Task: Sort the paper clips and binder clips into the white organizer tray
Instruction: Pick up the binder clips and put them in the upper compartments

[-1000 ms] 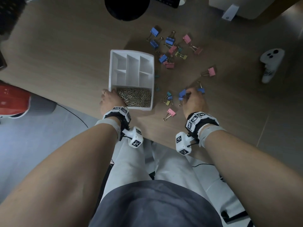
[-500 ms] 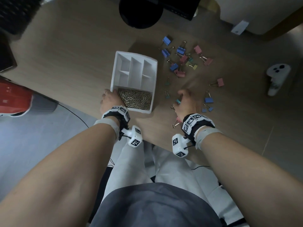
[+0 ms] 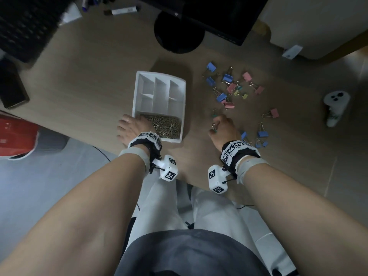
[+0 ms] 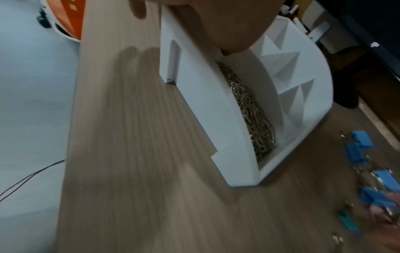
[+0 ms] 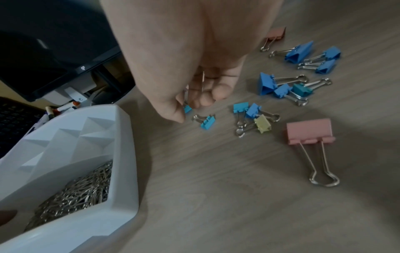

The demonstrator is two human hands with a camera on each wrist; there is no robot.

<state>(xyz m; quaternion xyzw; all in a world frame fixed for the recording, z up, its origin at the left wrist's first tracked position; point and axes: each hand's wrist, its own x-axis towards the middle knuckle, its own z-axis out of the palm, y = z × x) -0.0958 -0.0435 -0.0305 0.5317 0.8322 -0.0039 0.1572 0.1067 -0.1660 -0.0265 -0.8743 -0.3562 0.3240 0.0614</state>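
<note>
Light wood-grain tabletop [image 3: 83, 80] bearing the scene. Far centre: round black monitor base [image 3: 179, 32] beneath a black monitor [image 3: 225, 14]. Far left: black keyboard [image 3: 25, 26], with marker pens [image 3: 121, 10] just beyond it. Left edge: dark flat phone [image 3: 12, 86]. Right: white handheld controller [image 3: 335, 105]. Off the tabletop, near left: red and white object [image 3: 17, 136] on the grey floor [image 3: 39, 186].

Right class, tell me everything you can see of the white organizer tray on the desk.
The white organizer tray looks like matte plastic, rectangular with rounded corners. It sits flat on the wooden desk. Thin dividers split the far part into several small compartments, all empty. The one wide compartment nearest the person holds a heap of silvery paper clips. The left hand rests on its near left corner; the binder clips lie apart on its right.
</note>
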